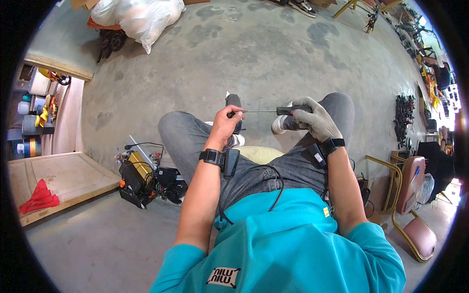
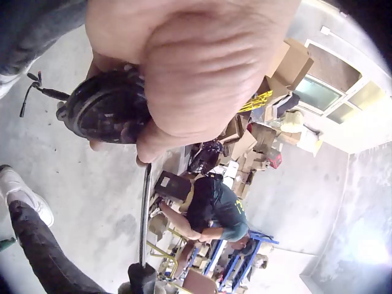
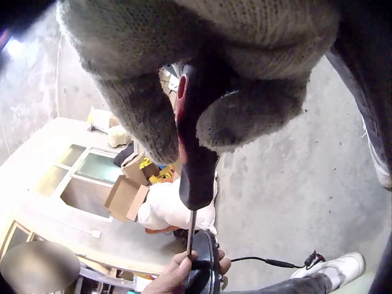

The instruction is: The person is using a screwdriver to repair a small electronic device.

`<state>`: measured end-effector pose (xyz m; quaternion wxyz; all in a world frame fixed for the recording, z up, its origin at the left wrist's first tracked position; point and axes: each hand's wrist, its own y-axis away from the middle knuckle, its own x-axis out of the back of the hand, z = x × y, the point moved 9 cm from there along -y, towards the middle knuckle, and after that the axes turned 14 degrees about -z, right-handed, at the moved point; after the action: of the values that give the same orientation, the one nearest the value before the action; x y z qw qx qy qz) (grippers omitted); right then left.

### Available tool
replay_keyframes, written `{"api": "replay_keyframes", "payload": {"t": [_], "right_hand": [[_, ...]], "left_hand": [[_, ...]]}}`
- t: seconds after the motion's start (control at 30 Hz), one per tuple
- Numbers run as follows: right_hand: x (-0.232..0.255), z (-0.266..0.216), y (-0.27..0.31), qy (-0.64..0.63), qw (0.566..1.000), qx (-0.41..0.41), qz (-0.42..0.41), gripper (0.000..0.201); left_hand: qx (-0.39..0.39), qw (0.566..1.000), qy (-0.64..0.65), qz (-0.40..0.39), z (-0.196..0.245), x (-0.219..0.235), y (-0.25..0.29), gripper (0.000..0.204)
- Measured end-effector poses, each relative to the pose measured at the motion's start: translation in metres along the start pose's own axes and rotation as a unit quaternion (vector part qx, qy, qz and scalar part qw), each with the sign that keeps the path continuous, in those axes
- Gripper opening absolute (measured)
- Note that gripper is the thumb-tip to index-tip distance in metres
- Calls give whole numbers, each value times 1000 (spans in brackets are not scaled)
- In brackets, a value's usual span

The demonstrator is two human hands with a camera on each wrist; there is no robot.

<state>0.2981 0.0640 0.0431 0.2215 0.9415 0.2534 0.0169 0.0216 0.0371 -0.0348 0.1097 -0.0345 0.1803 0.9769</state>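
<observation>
My bare left hand (image 1: 225, 128) holds a black rounded device (image 1: 234, 101), which has a dark, ridged face in the left wrist view. A thin cable (image 3: 263, 262) with a plug trails from it. In my right hand (image 1: 318, 122), which wears a grey knit glove, I grip a screwdriver (image 3: 197, 177) by its black and red handle. Its metal shaft (image 1: 261, 111) reaches across to the device. The left thumb and fingertips sit right at the shaft's tip, hiding where it meets the device.
Left of my legs, a pile of electronic parts and cables (image 1: 149, 178) lies on the concrete floor beside a wooden panel (image 1: 83, 171) with a red cloth (image 1: 40, 198). Chairs (image 1: 413, 188) stand at the right. White bags (image 1: 141, 19) lie ahead; another person (image 2: 214, 208) sits farther off.
</observation>
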Motion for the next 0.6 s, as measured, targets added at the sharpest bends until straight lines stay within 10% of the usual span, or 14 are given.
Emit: {"api": "replay_keyframes", "payload": {"t": [0.33,0.6], "right_hand": [[-3,-6,4,13,1000,-4,5,47],[5,-4,3,-56,998,14,23,40]], "left_hand": [[16,999,39,-4,-10,-1,-2,12],[3,988,147,53,1,-3,6,53]]}}
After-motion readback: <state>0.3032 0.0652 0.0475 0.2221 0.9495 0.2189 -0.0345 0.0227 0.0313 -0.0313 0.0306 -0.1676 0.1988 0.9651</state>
